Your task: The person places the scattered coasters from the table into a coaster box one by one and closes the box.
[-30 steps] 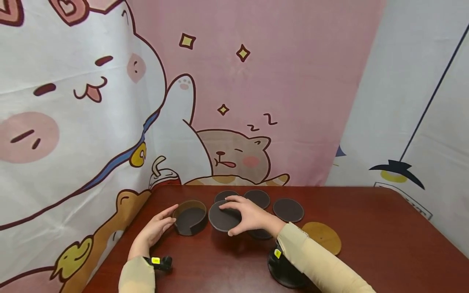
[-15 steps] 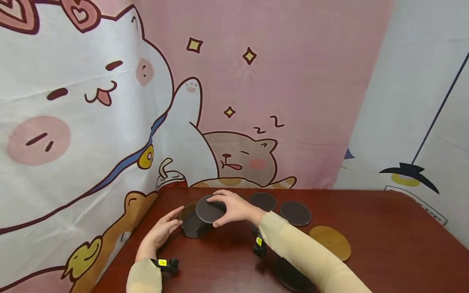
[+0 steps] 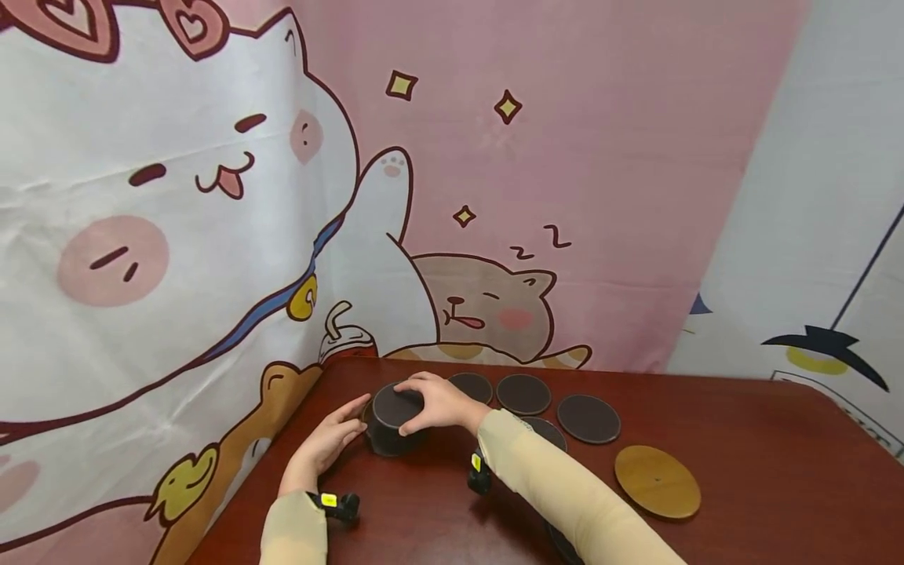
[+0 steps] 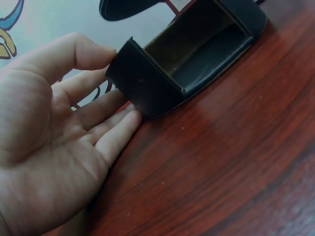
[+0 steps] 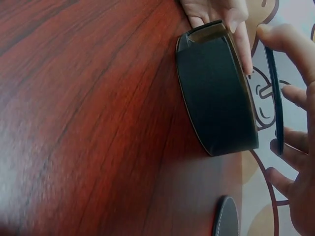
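My right hand (image 3: 441,406) grips a round dark coaster (image 3: 397,404) by its edge, thumb on one side and fingers on the other. The coaster hangs just above a dark round coaster holder (image 3: 387,443); the right wrist view shows a gap between the coaster (image 5: 274,101) and the holder's rim. A cut-out opens in the holder's wall (image 4: 142,78), with a brown inner side. My left hand (image 3: 330,439) touches the holder's outer left side, its fingers fairly straight and its thumb at the top edge. The holder stands on the table.
Several dark coasters lie flat right of the holder, among them one at the back (image 3: 523,394) and one farther right (image 3: 589,418). A yellowish wooden disc (image 3: 657,481) lies beyond my right sleeve. Another dark disc (image 3: 561,541) is partly hidden under that sleeve. A printed curtain (image 3: 600,196) hangs behind the table.
My right hand has carried the coaster leftward from beside the holder to over it. The left hand stays at the holder's side. The head view has shifted slightly.
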The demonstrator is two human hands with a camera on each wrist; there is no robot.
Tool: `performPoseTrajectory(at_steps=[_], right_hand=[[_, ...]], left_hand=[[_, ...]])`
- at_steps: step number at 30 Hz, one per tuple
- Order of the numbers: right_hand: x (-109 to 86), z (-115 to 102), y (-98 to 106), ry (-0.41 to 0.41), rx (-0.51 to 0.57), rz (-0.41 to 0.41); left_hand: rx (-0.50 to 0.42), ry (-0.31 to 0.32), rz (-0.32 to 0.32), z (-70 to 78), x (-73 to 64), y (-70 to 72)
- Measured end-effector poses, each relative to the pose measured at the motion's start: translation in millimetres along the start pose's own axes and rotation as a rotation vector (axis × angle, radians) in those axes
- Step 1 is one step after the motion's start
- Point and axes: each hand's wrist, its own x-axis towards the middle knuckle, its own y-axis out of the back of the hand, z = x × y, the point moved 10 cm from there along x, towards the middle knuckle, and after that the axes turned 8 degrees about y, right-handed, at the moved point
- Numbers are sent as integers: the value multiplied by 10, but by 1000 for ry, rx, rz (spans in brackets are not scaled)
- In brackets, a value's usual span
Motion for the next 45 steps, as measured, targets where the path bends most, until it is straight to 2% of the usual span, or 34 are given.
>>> performPoseTrajectory(at_steps=[9, 22, 35, 39, 45], right_hand=[[66, 10, -98, 3, -48, 4], [128, -16, -174, -50, -150, -22], [136, 3, -199, -68, -157, -49], [130, 4, -208, -64, -142, -69], [103, 34, -234, -68, -87, -92]], left_hand=[[11, 24, 15, -3, 5, -12], [18, 5, 7, 29, 12, -43], [22, -8, -17, 46, 1, -51], [9, -13, -31, 58, -13, -51], [-10, -4, -13, 34, -14, -20]])
